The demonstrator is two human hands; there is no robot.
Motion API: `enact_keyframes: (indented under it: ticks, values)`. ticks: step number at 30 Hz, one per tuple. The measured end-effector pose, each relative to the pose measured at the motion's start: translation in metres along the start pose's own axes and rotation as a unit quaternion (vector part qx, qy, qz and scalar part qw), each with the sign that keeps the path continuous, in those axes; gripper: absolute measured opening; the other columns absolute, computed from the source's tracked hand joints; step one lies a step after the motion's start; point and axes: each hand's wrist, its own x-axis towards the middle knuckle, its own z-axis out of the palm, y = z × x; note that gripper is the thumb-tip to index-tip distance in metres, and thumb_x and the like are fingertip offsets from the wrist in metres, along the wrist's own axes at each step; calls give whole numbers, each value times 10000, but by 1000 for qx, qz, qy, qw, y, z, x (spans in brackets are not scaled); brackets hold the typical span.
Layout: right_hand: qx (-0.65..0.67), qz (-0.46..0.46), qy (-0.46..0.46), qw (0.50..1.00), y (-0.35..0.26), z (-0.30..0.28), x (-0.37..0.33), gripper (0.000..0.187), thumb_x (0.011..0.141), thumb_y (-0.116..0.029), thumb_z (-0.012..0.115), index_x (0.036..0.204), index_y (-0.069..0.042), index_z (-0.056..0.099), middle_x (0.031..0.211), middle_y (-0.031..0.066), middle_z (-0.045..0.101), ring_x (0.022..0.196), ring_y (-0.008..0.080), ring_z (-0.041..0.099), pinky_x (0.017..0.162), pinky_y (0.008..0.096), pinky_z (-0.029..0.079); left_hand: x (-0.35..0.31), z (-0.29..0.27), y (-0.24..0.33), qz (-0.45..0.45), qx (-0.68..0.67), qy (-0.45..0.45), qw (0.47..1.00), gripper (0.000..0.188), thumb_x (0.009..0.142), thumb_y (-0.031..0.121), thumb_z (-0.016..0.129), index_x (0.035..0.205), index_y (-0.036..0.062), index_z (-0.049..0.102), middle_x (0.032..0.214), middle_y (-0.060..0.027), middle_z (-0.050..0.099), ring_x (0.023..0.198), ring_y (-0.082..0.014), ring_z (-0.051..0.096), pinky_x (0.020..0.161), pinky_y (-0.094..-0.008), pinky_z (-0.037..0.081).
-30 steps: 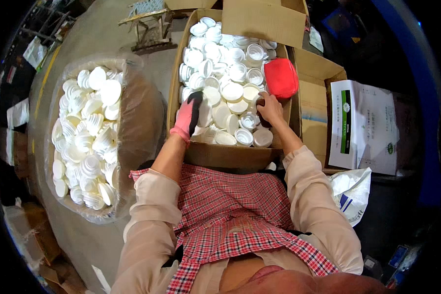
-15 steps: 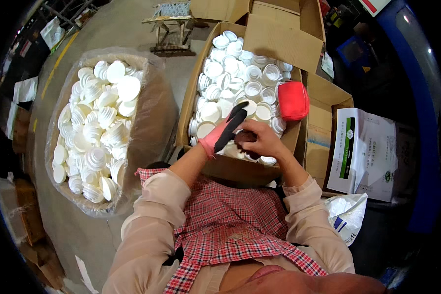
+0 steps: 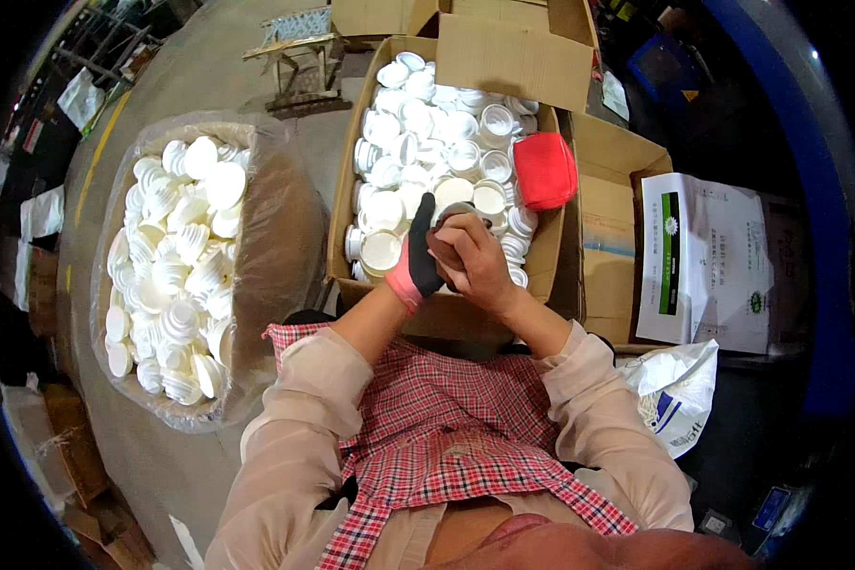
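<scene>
My left hand (image 3: 422, 249) wears a black glove with a pink cuff. My bare right hand (image 3: 473, 258) presses against it, fingers curled. Between them shows the shaded rim of a round white plastic lid (image 3: 454, 210), both hands closed about it; the fingers hide most of it. A dark brown patch beside the right fingers is too shaded to make out. Right below and beyond the hands is an open cardboard box (image 3: 344, 204) heaped with ridged white plastic lids (image 3: 386, 211). A red pouch (image 3: 545, 171) lies on its right edge.
A plastic-lined carton (image 3: 274, 249) full of similar white lids (image 3: 168, 274) stands at the left. Another open cardboard box (image 3: 610, 199) and a white printed carton (image 3: 708, 261) are at the right, with a white plastic bag (image 3: 679, 389) nearer. Behind stands a small stool (image 3: 294, 62).
My hands have come together; the gloved left fingers, stretched out before, now bend up round the lid with my right hand. The view has shifted slightly, moving the boxes left in the picture.
</scene>
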Motion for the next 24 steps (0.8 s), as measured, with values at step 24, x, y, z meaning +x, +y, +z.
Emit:
enact_keyframes:
  ticks: [24]
  values:
    - [-154, 260, -196, 933, 132, 1, -12, 240, 721, -77, 664, 960, -52, 670, 953, 122, 643, 914, 298, 641, 789, 386, 508, -34, 20, 63, 173, 579, 319, 730, 637, 909, 449, 579, 1368, 40, 415, 1283, -125, 518, 1166, -216, 477, 969, -338, 397]
